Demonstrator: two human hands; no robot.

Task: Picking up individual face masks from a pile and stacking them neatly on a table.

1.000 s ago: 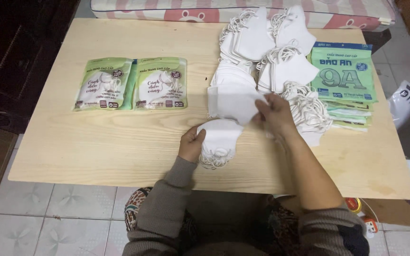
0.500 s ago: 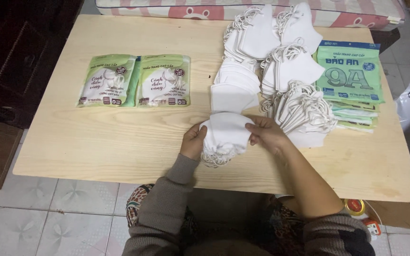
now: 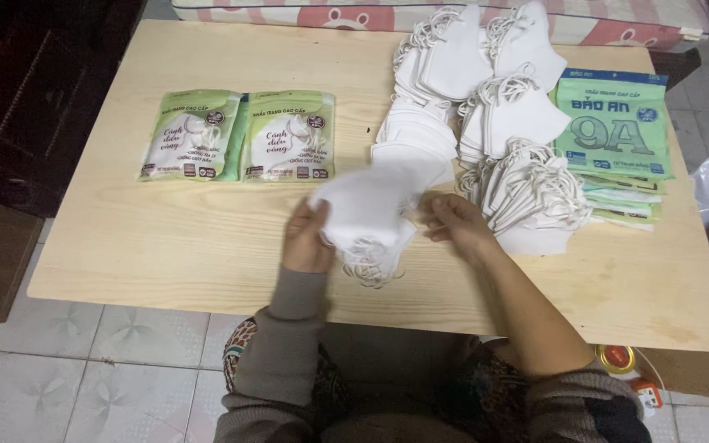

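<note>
Wood table (image 3: 166, 238) fills the view; I look down on it from the head cam. Right half: heaps of loose white masks (image 3: 486, 123), ear loops tangled, next to a stack of flat green-blue empty pouches (image 3: 617, 123). Left-centre: two filled green pouches (image 3: 240, 135) side by side, well apart from the hands.

Small stack of white masks (image 3: 371, 213) sits between both hands, just off the table near the front edge — loops hang below it.

Left hand (image 3: 305, 238): fingers pressed together, thumb over the stack's left edge, pinching it. Right hand (image 3: 453, 223): fingertips curled at the stack's right corner; whether they actually pinch it, can't tell.

My judgement for doing this well: keep edges squared, folds all one way, loops tucked under — not snagging the heap nearby. Light grip, so the masks don't crease.
</note>
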